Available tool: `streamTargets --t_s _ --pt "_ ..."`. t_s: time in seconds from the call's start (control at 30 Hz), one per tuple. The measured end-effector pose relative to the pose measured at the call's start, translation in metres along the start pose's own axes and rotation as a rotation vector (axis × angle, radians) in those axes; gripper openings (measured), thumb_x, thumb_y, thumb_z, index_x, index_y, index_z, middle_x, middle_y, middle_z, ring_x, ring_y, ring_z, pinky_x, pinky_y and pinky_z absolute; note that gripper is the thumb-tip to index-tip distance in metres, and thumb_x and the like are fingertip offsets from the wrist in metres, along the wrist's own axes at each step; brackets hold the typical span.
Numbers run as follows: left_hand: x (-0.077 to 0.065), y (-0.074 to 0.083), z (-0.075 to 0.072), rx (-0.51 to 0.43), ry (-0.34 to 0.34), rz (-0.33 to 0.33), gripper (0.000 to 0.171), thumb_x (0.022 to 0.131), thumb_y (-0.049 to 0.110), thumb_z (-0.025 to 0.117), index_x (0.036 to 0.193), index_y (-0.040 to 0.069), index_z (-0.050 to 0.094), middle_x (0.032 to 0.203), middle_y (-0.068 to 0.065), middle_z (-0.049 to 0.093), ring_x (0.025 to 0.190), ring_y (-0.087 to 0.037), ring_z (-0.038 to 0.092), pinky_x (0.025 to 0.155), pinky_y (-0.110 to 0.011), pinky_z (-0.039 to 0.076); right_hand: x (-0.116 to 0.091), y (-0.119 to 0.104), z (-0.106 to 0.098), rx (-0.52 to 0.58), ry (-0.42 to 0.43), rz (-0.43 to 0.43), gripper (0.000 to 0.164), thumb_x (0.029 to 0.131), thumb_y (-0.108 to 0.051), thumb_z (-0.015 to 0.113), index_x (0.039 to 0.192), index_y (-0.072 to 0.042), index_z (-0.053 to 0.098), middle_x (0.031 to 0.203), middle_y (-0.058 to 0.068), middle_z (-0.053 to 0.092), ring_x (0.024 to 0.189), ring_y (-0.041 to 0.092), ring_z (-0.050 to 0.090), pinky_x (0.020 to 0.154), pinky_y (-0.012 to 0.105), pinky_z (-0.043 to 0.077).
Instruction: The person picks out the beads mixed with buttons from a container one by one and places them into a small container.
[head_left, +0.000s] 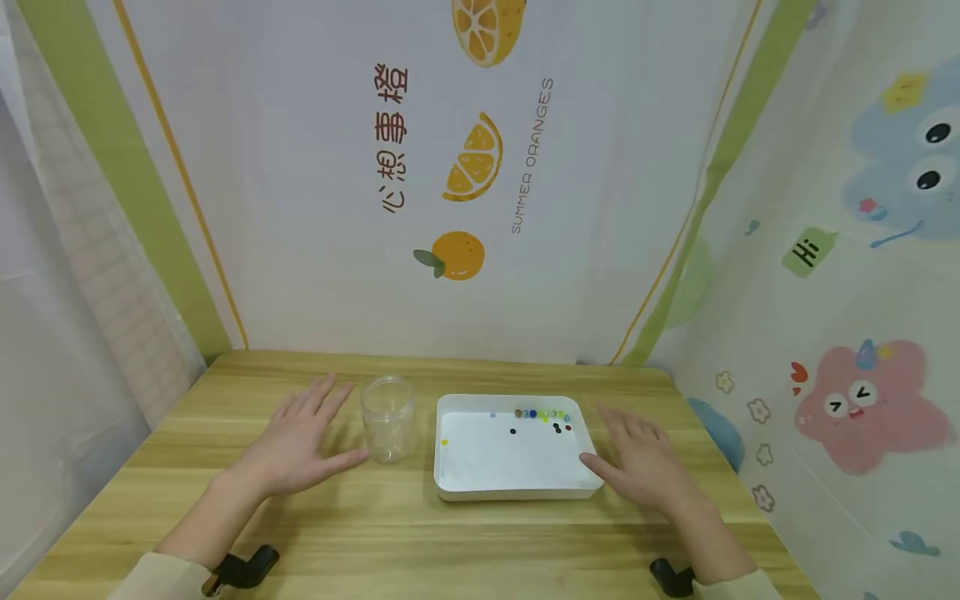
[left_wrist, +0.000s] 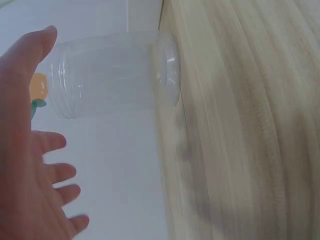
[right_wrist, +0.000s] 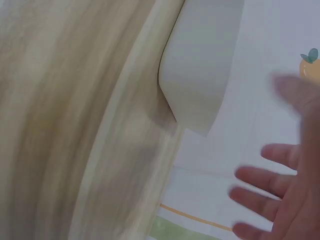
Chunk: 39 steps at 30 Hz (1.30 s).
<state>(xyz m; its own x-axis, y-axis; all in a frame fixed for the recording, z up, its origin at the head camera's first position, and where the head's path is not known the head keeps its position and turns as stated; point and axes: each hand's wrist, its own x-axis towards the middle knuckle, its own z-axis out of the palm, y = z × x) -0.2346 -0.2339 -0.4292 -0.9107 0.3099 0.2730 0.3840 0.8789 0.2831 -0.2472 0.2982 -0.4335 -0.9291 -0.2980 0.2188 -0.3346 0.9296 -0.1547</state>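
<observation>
A clear, lidless jar [head_left: 388, 421] stands upright on the wooden table, just right of my left hand [head_left: 303, 442]. That hand is spread with nothing in it; in the left wrist view its thumb and fingers lie near the jar [left_wrist: 107, 75], and I cannot tell whether they touch it. A shallow white tray [head_left: 517, 471] holds several small coloured beads [head_left: 533, 413], most of them near its back right corner. Beside the tray's right edge is my right hand [head_left: 641, 462], fingers extended and holding nothing. The right wrist view shows the tray's outer wall [right_wrist: 200, 65] apart from the fingers.
The wooden table [head_left: 375, 542] runs back to a white hanging cloth [head_left: 315, 250] printed with oranges. Another printed cloth [head_left: 847, 308] hangs along the right side, and a pale cloth [head_left: 67, 317] along the left. Black straps [head_left: 243, 568] sit at both wrists.
</observation>
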Motion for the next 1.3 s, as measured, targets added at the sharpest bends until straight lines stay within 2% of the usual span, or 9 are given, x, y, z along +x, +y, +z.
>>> streamTargets --t_s 0.1,0.2,0.3,0.5,0.7,0.9,1.0,1.13,1.3 --pt "-0.001 -0.002 0.001 -0.047 0.031 0.019 0.101 0.099 0.066 0.073 0.17 0.005 0.034 0.173 -0.028 0.037 0.156 -0.057 0.037 0.124 -0.08 0.031 0.001 -0.001 0.001 -0.021 0.034 -0.019 0.071 0.107 -0.047 0.069 0.161 -0.004 0.05 0.153 0.026 0.062 0.141 0.051 0.06 0.117 0.073 0.046" --pt "0.002 -0.002 0.001 -0.125 0.064 0.051 0.095 0.099 0.058 0.076 0.167 0.004 0.038 0.168 -0.027 0.046 0.153 -0.055 0.044 0.122 -0.077 0.039 0.001 -0.001 0.002 -0.012 0.063 -0.024 0.061 0.106 -0.036 0.073 0.155 -0.003 0.056 0.148 0.025 0.066 0.136 0.049 0.064 0.112 0.069 0.053" --pt "0.006 -0.001 0.0 -0.205 0.076 0.07 0.091 0.099 0.052 0.079 0.165 0.003 0.04 0.166 -0.028 0.048 0.151 -0.055 0.046 0.121 -0.076 0.042 0.002 0.0 0.001 -0.006 0.083 -0.025 0.058 0.105 -0.033 0.074 0.153 -0.004 0.058 0.147 0.024 0.067 0.134 0.048 0.066 0.111 0.067 0.055" --pt "0.02 0.003 0.002 -0.337 0.066 0.059 0.087 0.099 0.043 0.082 0.165 0.003 0.042 0.166 -0.028 0.047 0.152 -0.055 0.046 0.118 -0.078 0.042 0.002 0.001 0.0 -0.011 0.095 -0.044 0.056 0.105 -0.03 0.074 0.152 -0.004 0.059 0.144 0.022 0.069 0.129 0.046 0.069 0.107 0.065 0.058" --pt "0.037 0.004 0.009 -0.37 0.034 0.03 0.092 0.096 0.047 0.085 0.166 0.007 0.041 0.167 -0.026 0.045 0.152 -0.054 0.046 0.119 -0.078 0.042 0.002 -0.002 -0.001 -0.01 0.085 -0.035 0.055 0.105 -0.029 0.075 0.152 -0.005 0.059 0.143 0.022 0.069 0.126 0.045 0.07 0.104 0.065 0.059" --pt "0.056 0.009 0.017 -0.387 0.012 0.053 0.089 0.095 0.049 0.085 0.164 0.009 0.045 0.166 -0.024 0.047 0.152 -0.052 0.047 0.12 -0.077 0.042 0.003 -0.003 -0.003 0.001 0.044 -0.003 0.056 0.105 -0.03 0.074 0.154 -0.006 0.058 0.143 0.02 0.069 0.108 0.032 0.076 0.092 0.059 0.063" --pt "0.065 0.01 0.021 -0.406 -0.004 0.043 0.089 0.095 0.05 0.085 0.165 0.011 0.046 0.167 -0.023 0.047 0.152 -0.051 0.047 0.121 -0.077 0.041 0.003 -0.006 -0.004 0.004 0.025 0.011 0.058 0.105 -0.031 0.073 0.155 -0.006 0.056 0.144 0.02 0.069 0.103 0.029 0.077 0.088 0.057 0.065" --pt "0.073 0.008 0.026 -0.467 -0.008 0.012 0.089 0.093 0.048 0.087 0.164 0.011 0.047 0.165 -0.021 0.048 0.148 -0.049 0.051 0.119 -0.074 0.045 0.003 -0.01 -0.006 0.003 0.019 0.016 0.059 0.105 -0.032 0.072 0.156 -0.007 0.055 0.145 0.02 0.069 0.101 0.027 0.077 0.09 0.059 0.064" --pt "0.075 0.004 0.033 -0.531 -0.013 -0.005 0.085 0.093 0.044 0.088 0.162 0.013 0.05 0.165 -0.017 0.049 0.148 -0.047 0.051 0.118 -0.074 0.046 0.001 -0.013 -0.007 0.003 0.021 0.014 0.058 0.105 -0.031 0.072 0.156 -0.008 0.055 0.142 0.017 0.072 0.098 0.024 0.078 0.097 0.063 0.06"
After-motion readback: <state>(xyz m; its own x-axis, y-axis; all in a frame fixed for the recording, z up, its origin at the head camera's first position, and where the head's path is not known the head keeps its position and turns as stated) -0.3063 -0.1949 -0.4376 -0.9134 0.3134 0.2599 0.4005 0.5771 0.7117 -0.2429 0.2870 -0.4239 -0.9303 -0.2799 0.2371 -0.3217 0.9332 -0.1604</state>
